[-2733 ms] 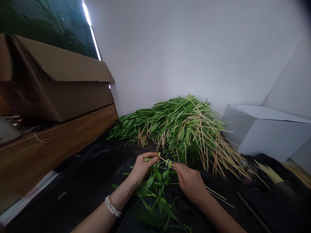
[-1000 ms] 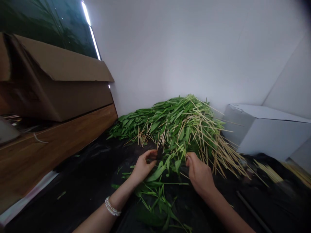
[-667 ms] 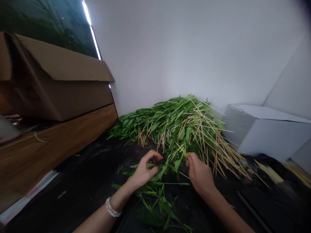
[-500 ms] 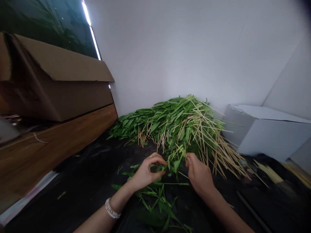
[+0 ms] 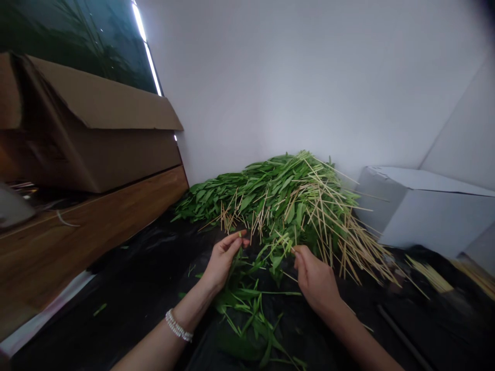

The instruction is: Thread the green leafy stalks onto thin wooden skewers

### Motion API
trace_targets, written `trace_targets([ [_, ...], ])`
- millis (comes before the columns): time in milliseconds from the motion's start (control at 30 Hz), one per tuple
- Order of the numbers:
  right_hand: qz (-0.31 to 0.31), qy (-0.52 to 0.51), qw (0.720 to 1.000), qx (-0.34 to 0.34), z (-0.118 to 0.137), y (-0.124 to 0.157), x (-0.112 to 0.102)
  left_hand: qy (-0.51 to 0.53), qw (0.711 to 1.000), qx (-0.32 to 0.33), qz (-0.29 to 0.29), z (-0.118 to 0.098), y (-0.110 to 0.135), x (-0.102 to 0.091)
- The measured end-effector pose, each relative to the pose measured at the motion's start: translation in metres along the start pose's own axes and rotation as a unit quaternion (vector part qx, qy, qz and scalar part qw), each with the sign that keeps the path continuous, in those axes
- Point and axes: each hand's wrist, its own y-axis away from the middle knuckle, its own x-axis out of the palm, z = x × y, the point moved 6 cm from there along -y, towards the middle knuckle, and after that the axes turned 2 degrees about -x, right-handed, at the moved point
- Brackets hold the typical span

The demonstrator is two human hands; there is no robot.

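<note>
My left hand [image 5: 223, 262], with a pearl-like bracelet [image 5: 178, 326] on its wrist, is closed on a leafy green stem [image 5: 240, 235] whose light end shows at the fingertips. To its right, my right hand [image 5: 317, 279] pinches a thin wooden skewer with a bunch of green stems [image 5: 281, 246] at its tip; the fingers partly hide the skewer. Leaves of this bunch hang down between the hands. Below them, loose leafy stems [image 5: 251, 314] lie on a black plastic sheet [image 5: 154, 288].
Beyond my hands, a heap of leafy greens on skewers [image 5: 266, 180] leans against the white wall [image 5: 290, 77]. A white box [image 5: 436, 216] stands right, near bundled skewers [image 5: 429, 273]. At left, a cardboard box [image 5: 116, 154] rests on a wooden surface [image 5: 127, 203].
My left hand has moved left and slightly up, away from the bunch, and its fingers have closed on a stem. My right hand has shifted slightly left, still holding the skewer.
</note>
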Motion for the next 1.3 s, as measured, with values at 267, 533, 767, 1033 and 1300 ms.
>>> trace_targets([
  [267, 0.079, -0.005, 0.993, -0.087, 0.02, 0.01, 0.019, -0.015, 0.996, -0.018, 0.08, 0.008, 0.007, 0.016],
  [533, 0.092, 0.003, 0.992, -0.09, 0.022, 0.012, 0.023, -0.026, 0.994, -0.024, 0.106, 0.009, 0.009, 0.022],
  [767, 0.09, 0.008, 0.992, -0.083, 0.02, 0.013, 0.025, -0.029, 0.992, -0.022, 0.117, 0.009, 0.009, 0.023],
  [1033, 0.108, 0.032, 0.99, -0.086, 0.021, 0.013, 0.026, -0.083, 0.991, -0.001, 0.106, 0.006, 0.008, 0.021],
  [1300, 0.135, 0.073, 0.985, -0.073, 0.023, 0.016, 0.03, -0.159, 0.984, 0.028, 0.074, 0.005, 0.008, 0.019],
])
